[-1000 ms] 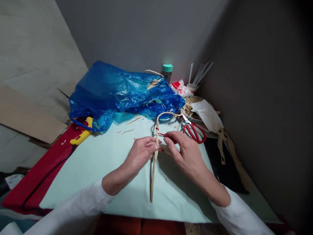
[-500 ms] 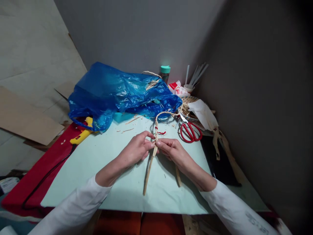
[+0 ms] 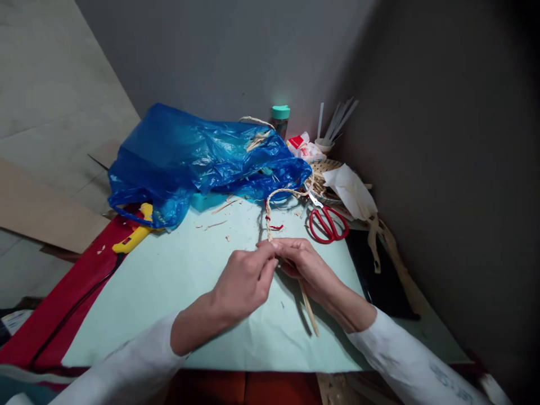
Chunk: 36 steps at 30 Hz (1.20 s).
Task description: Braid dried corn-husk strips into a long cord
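Observation:
A pale braided cord (image 3: 269, 219) of dried plant fibre curves from the back of the table down to my hands, with a red thread (image 3: 276, 228) tied round it. My right hand (image 3: 306, 264) pinches the braid's lower end between thumb and fingers. My left hand (image 3: 247, 278) is closed against the right fingertips, pinching at the same spot; the strand in it is mostly hidden. One flat fibre strand (image 3: 309, 309) hangs loose below my right hand. Red-handled scissors (image 3: 328, 224) lie to the right of the braid, touched by neither hand.
A blue plastic bag (image 3: 181, 152) fills the back left, beside a yellow glue gun (image 3: 134, 236) with a black cable. A woven basket (image 3: 327, 171) with fibres, a green-lidded jar (image 3: 279, 118) and a cup of white sticks (image 3: 324, 145) stand behind. A black flat object (image 3: 379, 281) lies right.
My left hand has moved down and closed in against the right fingertips. The strand hanging below the braid is no longer visible there. The strand under my right hand shows more of its length.

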Tool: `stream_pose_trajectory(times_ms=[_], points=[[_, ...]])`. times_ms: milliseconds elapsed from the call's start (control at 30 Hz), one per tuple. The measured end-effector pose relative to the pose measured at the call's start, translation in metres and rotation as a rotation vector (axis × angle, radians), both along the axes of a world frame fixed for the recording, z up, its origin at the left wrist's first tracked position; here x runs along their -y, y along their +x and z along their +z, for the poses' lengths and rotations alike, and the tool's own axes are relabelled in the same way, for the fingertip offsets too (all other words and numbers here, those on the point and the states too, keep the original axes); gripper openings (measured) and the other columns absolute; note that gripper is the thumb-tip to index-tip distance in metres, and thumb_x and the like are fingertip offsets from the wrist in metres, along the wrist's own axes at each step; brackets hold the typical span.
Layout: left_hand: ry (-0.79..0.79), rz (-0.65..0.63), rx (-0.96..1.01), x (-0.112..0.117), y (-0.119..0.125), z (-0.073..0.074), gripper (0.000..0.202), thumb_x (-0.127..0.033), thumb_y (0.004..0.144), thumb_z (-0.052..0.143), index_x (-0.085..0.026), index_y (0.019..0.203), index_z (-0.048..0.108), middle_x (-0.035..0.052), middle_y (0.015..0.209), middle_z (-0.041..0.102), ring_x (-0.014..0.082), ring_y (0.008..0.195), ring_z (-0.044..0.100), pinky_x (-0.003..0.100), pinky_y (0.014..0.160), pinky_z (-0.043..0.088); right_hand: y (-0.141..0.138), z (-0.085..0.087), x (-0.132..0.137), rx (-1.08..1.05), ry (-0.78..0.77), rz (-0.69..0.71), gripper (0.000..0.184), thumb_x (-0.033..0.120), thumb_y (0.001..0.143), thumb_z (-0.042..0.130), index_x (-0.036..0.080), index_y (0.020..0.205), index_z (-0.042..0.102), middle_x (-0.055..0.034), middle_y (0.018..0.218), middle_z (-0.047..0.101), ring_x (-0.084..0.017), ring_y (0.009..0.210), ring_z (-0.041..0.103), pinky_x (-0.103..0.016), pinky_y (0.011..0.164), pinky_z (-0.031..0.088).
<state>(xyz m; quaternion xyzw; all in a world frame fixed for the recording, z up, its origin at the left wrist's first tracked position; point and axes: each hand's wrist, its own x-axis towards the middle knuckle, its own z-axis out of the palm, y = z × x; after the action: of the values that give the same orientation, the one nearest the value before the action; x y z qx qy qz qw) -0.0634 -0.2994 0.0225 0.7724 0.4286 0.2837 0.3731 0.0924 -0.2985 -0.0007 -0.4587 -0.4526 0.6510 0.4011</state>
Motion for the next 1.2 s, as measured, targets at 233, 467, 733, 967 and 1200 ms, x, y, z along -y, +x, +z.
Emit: stream_pose_trajectory(times_ms=[233,467,733,967,1200], points=[[0.034,0.06,0.039,-0.007,-0.005,0.002,0.031,-0.03,0.087,0.051,-0.019,0.059,0.058,-0.0018,0.052,0.047,0.0111,0.049,0.039,0.026,0.056,0.03,-0.002,0.001,-0.001,-0.043,0.006,-0.012,0.028,0.039,0.082,0.062,0.014,0.07,0.06,0.0056,0.055,0.039,-0.006,0.047,0.02,-0.024,0.046,0.011],[-0.705,-0.09,0.516,-0.027,-0.005,-0.011,0.017,-0.035,0.086,0.056,-0.017,0.088,0.055,0.0008,0.075,0.057,0.008,0.058,0.046,0.02,0.055,0.036,-0.003,0.005,0.004,0.011,0.11,0.056,0.031,0.04,0.091,0.05,0.016,0.071,0.052,0.0045,0.057,0.041,-0.007,0.049,0.027,-0.024,0.047,0.017],[-0.787,-0.086,0.557,-0.029,-0.003,-0.016,0.023,-0.034,0.083,0.062,-0.014,0.094,0.058,0.0006,0.072,0.053,0.0,0.045,0.022,0.018,0.042,0.011,-0.001,0.007,0.002,0.159,0.215,0.092,0.026,0.035,0.092,0.044,0.018,0.073,0.049,0.0056,0.06,0.036,-0.008,0.05,0.026,-0.024,0.049,0.021],[-0.843,0.015,0.657,-0.026,-0.001,-0.014,0.022,-0.029,0.079,0.067,-0.011,0.087,0.058,-0.0022,0.066,0.048,-0.0012,0.044,0.02,0.018,0.042,0.009,0.0,0.006,0.008,0.456,0.401,0.009,0.015,0.027,0.095,0.036,0.019,0.094,0.049,0.003,0.069,0.052,-0.012,0.064,0.047,-0.024,0.064,0.035],[-0.813,0.133,0.608,-0.025,-0.001,-0.016,0.021,-0.026,0.075,0.068,-0.008,0.075,0.056,0.0004,0.064,0.053,-0.0015,0.042,0.023,0.019,0.042,0.008,-0.006,0.02,0.015,0.734,0.426,0.077,0.018,0.028,0.098,0.032,0.018,0.104,0.045,-0.0015,0.075,0.06,-0.015,0.064,0.052,-0.025,0.062,0.036]])
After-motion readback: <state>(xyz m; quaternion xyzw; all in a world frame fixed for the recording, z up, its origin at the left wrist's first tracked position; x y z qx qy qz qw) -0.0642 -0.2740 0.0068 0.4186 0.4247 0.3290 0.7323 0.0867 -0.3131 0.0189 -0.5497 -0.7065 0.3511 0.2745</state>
